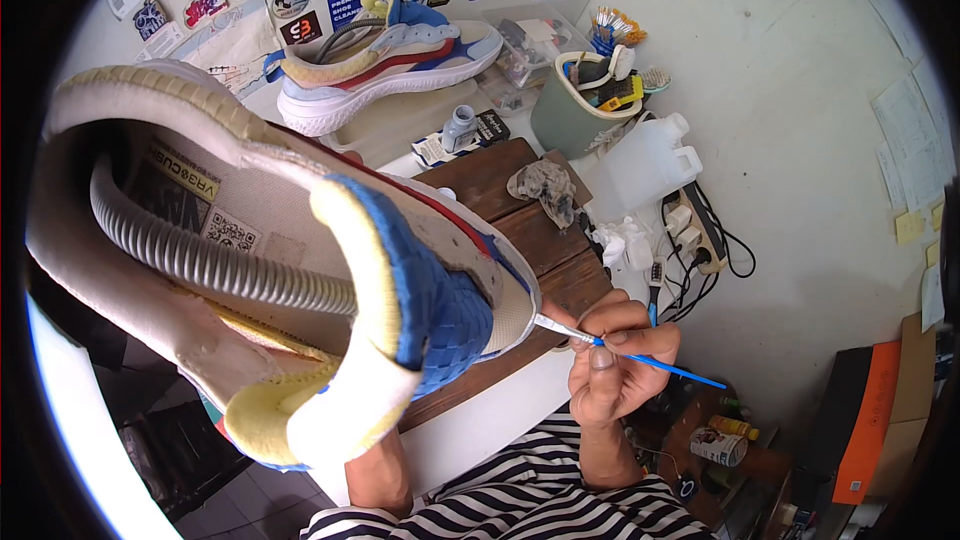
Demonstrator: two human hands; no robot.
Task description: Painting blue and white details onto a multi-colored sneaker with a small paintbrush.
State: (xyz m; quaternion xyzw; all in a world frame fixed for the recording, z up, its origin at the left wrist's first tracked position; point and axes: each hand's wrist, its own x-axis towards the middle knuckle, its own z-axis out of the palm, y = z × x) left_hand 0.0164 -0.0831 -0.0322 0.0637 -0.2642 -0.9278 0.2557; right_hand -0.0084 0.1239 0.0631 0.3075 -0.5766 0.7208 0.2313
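A white, blue, red and yellow sneaker [440, 325] fills the left side, raised close to the camera, its opening toward me. A coiled metal spring shoe tree [230, 255] runs through its inside. My left hand [378, 475] holds the shoe up from underneath; mostly the wrist shows, and the fingers are largely hidden behind the shoe. My right hand [615, 360] pinches a thin blue-handled paintbrush [665, 367] between thumb and fingers. The brush's pale bristles meet the edge of the sneaker's toe, or lie just beside it.
The matching sneaker [390, 70] sits behind on a plastic box. A small paint bottle [459, 128], a stained rag [543, 190], a green bin of brushes [565, 115] and a white jug [650, 165] stand around the wooden board [480, 175]. A power strip [705, 240] with cables lies right.
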